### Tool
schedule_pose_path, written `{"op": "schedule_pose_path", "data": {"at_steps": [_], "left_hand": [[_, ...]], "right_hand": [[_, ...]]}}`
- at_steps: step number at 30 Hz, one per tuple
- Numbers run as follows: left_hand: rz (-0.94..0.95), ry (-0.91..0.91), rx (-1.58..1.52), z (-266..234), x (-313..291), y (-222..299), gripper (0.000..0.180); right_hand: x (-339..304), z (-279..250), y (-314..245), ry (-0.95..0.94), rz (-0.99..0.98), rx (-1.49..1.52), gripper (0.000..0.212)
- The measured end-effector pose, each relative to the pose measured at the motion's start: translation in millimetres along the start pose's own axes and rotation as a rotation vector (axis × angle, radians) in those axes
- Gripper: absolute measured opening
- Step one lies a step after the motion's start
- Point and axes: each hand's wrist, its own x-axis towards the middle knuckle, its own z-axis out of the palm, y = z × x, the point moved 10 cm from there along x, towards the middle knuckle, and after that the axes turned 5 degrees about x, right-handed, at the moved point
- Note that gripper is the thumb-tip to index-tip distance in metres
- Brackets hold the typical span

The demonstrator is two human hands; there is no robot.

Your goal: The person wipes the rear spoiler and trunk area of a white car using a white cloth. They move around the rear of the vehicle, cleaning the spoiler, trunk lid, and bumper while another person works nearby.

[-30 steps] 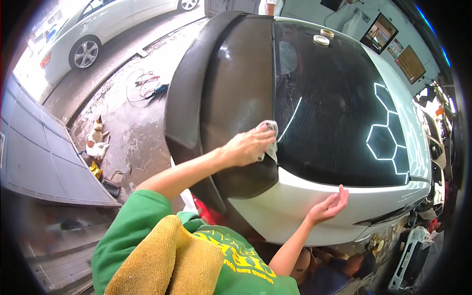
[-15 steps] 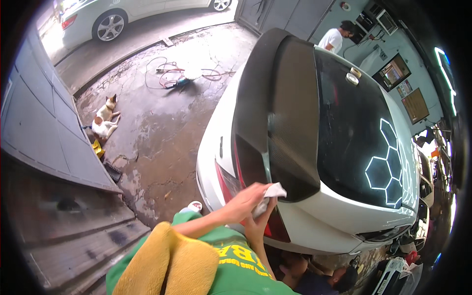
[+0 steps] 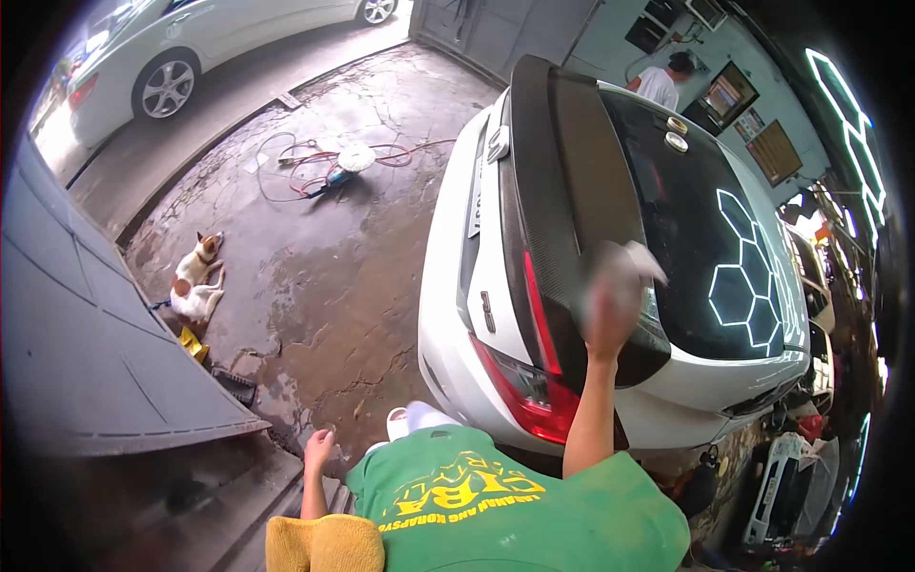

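1. The right hand (image 3: 610,319) is raised over the black spoiler (image 3: 562,219) of the white hatchback (image 3: 457,286), fingers closed around a pale cloth (image 3: 624,262); both are blurred by motion, so the exact grip is hard to read.
2. The left hand (image 3: 319,448) hangs low beside the body, near the wet concrete floor (image 3: 324,286), loosely curled and holding nothing that shows.
3. Judging from this, the wiping of the spoiler and the dark rear window (image 3: 696,219) is the step in hand; the next pass seems to call for pressing the cloth flat on the surface.
4. Signs: framed rectangular boards (image 3: 729,95) in brown and dark tones hang on the blue-green far wall; a hexagon light pattern reflects in the glass.
5. A yellow cloth (image 3: 324,543) lies over the shoulder, a dog (image 3: 195,281) rests on the floor, and a red hose (image 3: 315,162) is coiled beyond it.
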Motion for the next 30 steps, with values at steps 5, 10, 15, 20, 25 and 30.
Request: {"op": "schedule_pose_path", "data": {"at_steps": [5, 10, 15, 20, 25, 30], "left_hand": [[-0.055, -0.055, -0.14, 23, 75, -21, 0.046], [0.154, -0.363, -0.263, 8, 187, 124, 0.04], [0.149, -0.137, -0.482, -80, 321, 242, 0.037], [-0.003, -0.049, -0.313, -142, 408, 235, 0.036], [-0.128, -0.087, -0.392, -168, 438, 185, 0.029], [-0.299, -0.173, -0.325, -224, 489, 157, 0.026]], "right_hand": [[-9, 81, 83, -0.523, 0.315, -0.883, 0.084], [31, 126, 103, -0.466, 0.372, -0.951, 0.08], [93, 177, 139, -0.333, 0.409, -1.035, 0.068], [183, 282, 166, -0.312, 0.155, -0.885, 0.041], [166, 479, 167, -0.835, 0.334, -0.126, 0.051], [115, 633, 175, -1.103, 0.327, -0.055, 0.041]]}}
